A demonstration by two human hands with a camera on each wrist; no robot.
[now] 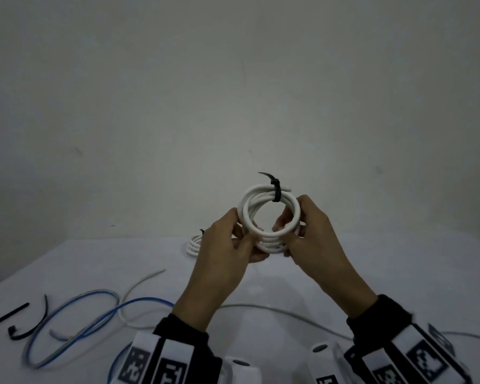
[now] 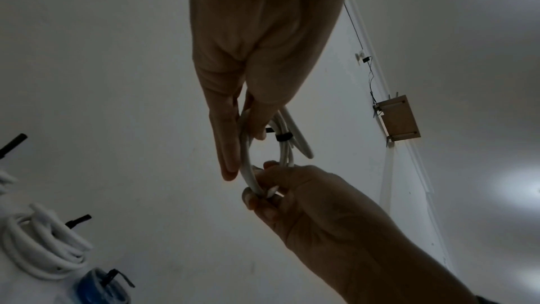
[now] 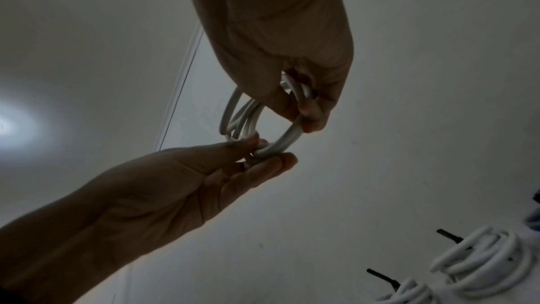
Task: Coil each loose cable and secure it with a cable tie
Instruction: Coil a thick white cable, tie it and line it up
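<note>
Against a bare grey wall at frame centre, left hand (image 1: 234, 239) and right hand (image 1: 309, 231) each grasp the tied white coil (image 1: 266, 217); setting it down likely comes next.

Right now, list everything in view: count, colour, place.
coiled cable: one, white, held up above the table between both hands.
cable tie: one, black, cinched round the top of the coiled cable, tail sticking out to the left.
finished coil: one, white, lying on the table's far side behind the left hand.
loose cables: blue and grey, count unclear, sprawled on the near left of the table.
spare ties: at least two, black, at the table's left edge.
table: one, white.
wall: grey-white, behind the table.
left hand: gripping the coil's left side.
right hand: gripping its right side.
</note>
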